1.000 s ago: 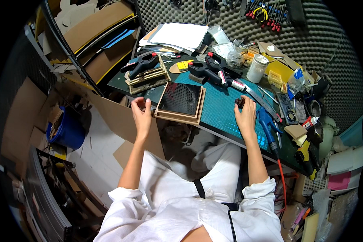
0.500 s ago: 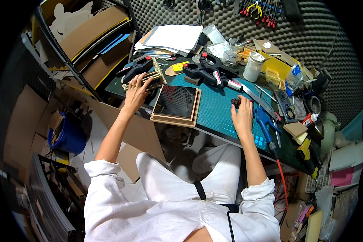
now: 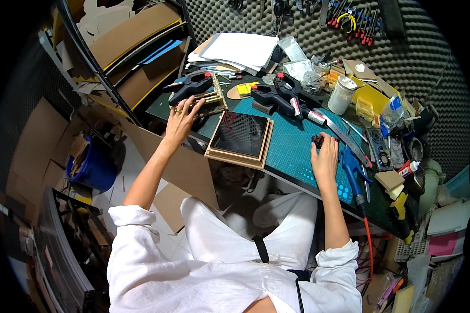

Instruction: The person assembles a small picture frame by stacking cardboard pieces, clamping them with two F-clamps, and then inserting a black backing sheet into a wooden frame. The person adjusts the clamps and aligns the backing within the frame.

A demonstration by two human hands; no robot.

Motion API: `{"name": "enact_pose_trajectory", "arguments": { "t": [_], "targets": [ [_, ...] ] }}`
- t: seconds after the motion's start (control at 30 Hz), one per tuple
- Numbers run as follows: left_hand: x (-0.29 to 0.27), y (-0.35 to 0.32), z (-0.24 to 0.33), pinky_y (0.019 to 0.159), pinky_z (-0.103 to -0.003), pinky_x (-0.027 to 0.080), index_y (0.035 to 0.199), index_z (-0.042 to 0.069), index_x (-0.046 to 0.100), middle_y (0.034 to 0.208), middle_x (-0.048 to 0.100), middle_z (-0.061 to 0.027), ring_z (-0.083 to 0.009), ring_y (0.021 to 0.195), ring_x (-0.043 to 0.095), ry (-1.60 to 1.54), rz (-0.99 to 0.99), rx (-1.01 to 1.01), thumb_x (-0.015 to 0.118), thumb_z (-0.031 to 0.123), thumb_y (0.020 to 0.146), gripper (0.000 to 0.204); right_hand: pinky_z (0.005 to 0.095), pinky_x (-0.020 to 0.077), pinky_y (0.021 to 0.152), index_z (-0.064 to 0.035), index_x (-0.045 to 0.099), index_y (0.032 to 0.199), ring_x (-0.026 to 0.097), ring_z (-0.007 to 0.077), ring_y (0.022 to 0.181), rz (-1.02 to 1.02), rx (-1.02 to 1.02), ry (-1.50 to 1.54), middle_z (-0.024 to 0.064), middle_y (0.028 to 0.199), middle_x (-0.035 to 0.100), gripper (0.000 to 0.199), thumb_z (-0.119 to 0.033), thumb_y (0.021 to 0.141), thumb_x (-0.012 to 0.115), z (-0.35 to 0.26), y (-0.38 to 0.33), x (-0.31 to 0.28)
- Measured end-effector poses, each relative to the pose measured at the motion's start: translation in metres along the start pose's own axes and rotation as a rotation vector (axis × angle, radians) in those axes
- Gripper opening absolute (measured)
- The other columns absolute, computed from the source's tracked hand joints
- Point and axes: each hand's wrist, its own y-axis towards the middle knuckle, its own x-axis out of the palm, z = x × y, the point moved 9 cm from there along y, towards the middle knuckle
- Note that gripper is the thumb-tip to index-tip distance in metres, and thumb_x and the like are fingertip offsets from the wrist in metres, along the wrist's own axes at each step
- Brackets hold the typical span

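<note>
At the left end of the bench, my left hand (image 3: 180, 123) has its fingers bent over the near edge of a mottled gold-coloured frame with bars (image 3: 218, 99). The palm side is hidden. On the right, my right hand (image 3: 325, 160) pinches a small, dark brown, lumpy piece (image 3: 317, 140), whose kind I cannot make out, just above the green cutting mat (image 3: 287, 138). Between my hands a stepped wooden base with a glossy black panel (image 3: 240, 134) lies at the bench's front edge, overhanging it slightly.
Black spring clamps (image 3: 277, 99) lie behind the mat, near a white jar (image 3: 342, 95). To the right of my right hand are a curved metal ruler (image 3: 344, 136) and a blue tool with a red cord (image 3: 353, 169). Stacked paper sheets (image 3: 240, 49) stand at the back.
The whole view has shifted, so the bench and its things appear further right and slightly lower. Both hands keep nearly the same places on what they hold.
</note>
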Motion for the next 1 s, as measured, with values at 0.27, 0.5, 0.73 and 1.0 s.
{"name": "enact_pose_trajectory", "arguments": {
  "t": [0.27,0.5,0.73,1.0],
  "targets": [
    [0.028,0.009,-0.034,0.105,-0.041,0.039,0.152,0.024,0.032,0.143,0.043,-0.0067,-0.0258,0.131,0.043,0.041,0.034,-0.055,0.065,0.010,0.085,0.076,0.0450,0.0456,0.092,0.0016,0.054,0.119,0.055,0.0373,0.105,0.039,-0.025,-0.008,0.0199,0.109,0.060,0.037,-0.008,0.087,0.068,-0.002,0.000,-0.002],
    [0.026,0.009,-0.047,0.107,-0.044,0.037,0.145,0.019,0.041,0.141,0.043,-0.0130,-0.0314,0.131,0.044,-0.085,0.083,-0.170,0.063,0.008,0.086,0.063,0.0442,0.0439,0.096,0.0034,0.054,0.118,0.054,0.0373,0.108,0.005,-0.002,0.021,0.0204,0.110,0.059,0.036,-0.008,0.086,0.068,-0.003,0.002,0.004],
    [0.030,-0.056,-0.022,0.084,-0.035,0.049,0.107,0.000,0.055,0.099,0.057,-0.0125,-0.0218,0.090,0.057,-1.003,0.008,-0.852,0.068,0.043,0.092,0.048,0.0442,0.0438,0.097,0.0041,0.054,0.118,0.053,0.0373,0.108,0.023,0.007,0.031,0.0209,0.110,0.058,0.038,-0.008,0.085,0.068,-0.004,0.002,0.000],
    [0.022,-0.077,0.093,0.080,-0.028,0.059,0.106,0.000,0.064,0.101,0.070,-0.0107,-0.0163,0.088,0.069,-1.966,-0.650,-1.114,0.058,0.058,0.093,0.060,0.0450,0.0436,0.095,0.0033,0.054,0.117,0.053,0.0374,0.108,0.039,0.004,0.000,0.0205,0.109,0.058,0.034,-0.009,0.087,0.067,0.001,-0.001,-0.003]
  ]
}}
